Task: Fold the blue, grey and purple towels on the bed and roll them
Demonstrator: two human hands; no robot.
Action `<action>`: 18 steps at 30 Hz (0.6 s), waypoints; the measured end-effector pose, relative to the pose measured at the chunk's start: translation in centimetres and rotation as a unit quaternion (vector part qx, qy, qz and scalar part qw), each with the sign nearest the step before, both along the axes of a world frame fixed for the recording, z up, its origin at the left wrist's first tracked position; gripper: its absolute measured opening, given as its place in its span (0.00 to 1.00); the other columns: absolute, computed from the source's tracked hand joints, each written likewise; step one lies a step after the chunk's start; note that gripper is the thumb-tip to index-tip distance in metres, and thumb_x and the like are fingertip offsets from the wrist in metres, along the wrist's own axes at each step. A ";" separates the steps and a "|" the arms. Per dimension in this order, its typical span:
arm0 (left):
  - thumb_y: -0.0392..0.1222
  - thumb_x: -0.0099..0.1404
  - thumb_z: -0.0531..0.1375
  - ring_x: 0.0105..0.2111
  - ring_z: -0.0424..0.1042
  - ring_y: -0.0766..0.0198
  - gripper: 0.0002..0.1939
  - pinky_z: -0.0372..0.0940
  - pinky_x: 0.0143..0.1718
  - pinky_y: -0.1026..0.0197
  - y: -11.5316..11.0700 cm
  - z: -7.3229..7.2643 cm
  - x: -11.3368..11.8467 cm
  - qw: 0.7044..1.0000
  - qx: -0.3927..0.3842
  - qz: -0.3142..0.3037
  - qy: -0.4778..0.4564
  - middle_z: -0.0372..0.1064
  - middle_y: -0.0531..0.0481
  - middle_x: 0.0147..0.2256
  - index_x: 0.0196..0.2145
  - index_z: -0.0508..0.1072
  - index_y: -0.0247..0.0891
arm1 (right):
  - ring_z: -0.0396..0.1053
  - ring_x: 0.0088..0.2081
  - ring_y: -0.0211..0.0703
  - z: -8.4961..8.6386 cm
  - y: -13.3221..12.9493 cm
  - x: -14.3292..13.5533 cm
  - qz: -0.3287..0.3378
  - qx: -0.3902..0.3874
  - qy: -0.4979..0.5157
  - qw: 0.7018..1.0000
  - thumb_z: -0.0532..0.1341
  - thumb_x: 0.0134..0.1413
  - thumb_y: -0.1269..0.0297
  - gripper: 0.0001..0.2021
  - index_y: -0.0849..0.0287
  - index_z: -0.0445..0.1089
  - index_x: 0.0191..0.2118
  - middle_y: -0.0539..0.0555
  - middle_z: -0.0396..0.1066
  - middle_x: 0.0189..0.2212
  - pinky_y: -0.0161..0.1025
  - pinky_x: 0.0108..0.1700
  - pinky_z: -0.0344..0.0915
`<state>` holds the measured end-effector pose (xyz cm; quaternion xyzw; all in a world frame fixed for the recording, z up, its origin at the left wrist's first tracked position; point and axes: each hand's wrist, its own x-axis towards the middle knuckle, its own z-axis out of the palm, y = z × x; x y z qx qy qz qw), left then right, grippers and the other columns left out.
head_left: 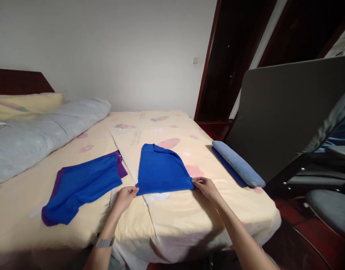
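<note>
A blue cloth [163,170] lies on the bed in front of me, its far right edge curved and a bit folded over. My left hand [126,198], with a metal band on the wrist, pinches its near left corner. The near right corner is pinched between the fingers of my right hand [207,189]. To the left, another blue cloth [86,185] is spread, wrinkled, over a purple cloth [122,168] that shows at its edges. At the right, a folded light blue cloth [238,161] rests on a darker blue one [227,167].
The bed [217,221] has a cream patterned sheet. A grey rolled quilt [48,131] and a yellow pillow [29,105] lie at the left. Beyond the bed's right edge stand a large grey panel [287,112] and a grey-seated chair [332,210].
</note>
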<state>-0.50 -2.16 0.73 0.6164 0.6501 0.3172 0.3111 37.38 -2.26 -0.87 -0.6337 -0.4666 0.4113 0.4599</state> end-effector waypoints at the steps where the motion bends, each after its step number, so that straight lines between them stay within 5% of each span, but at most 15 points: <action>1: 0.62 0.54 0.59 0.29 0.74 0.56 0.23 0.62 0.31 0.62 0.1 0.0 0.0 1.000 -0.001 -0.002 -0.021 0.74 0.48 0.23 0.27 0.76 0.37 | 0.69 0.23 0.40 0.2 0.0 -0.2 -0.001 0.003 0.012 1.000 0.69 0.44 0.57 0.13 0.62 0.75 0.32 0.52 0.74 0.21 0.33 0.24 0.63; 8: 0.65 0.49 0.62 0.34 0.74 0.57 0.25 0.66 0.38 0.60 -0.4 0.9 0.6 0.992 0.019 0.009 -0.126 0.73 0.50 0.27 0.26 0.72 0.38 | 0.72 0.28 0.43 1.3 -0.3 -0.8 -0.009 0.031 0.088 0.996 0.72 0.39 0.58 0.15 0.62 0.73 0.31 0.55 0.75 0.26 0.35 0.29 0.68; 14: 0.57 0.43 0.71 0.40 0.75 0.55 0.24 0.70 0.42 0.58 -0.5 1.3 0.5 0.953 -0.044 0.036 -0.297 0.76 0.46 0.32 0.28 0.73 0.35 | 0.72 0.29 0.45 1.7 -0.5 -1.2 -0.016 0.027 0.117 0.993 0.73 0.37 0.57 0.17 0.61 0.72 0.32 0.56 0.75 0.27 0.37 0.29 0.69; 18: 0.57 0.40 0.72 0.38 0.76 0.55 0.26 0.71 0.40 0.58 -0.2 1.1 0.3 0.952 -0.031 0.061 -0.297 0.76 0.45 0.32 0.30 0.74 0.33 | 0.72 0.30 0.46 2.2 -0.7 -1.2 -0.018 0.031 0.124 0.992 0.73 0.37 0.54 0.19 0.61 0.73 0.34 0.57 0.76 0.29 0.37 0.29 0.68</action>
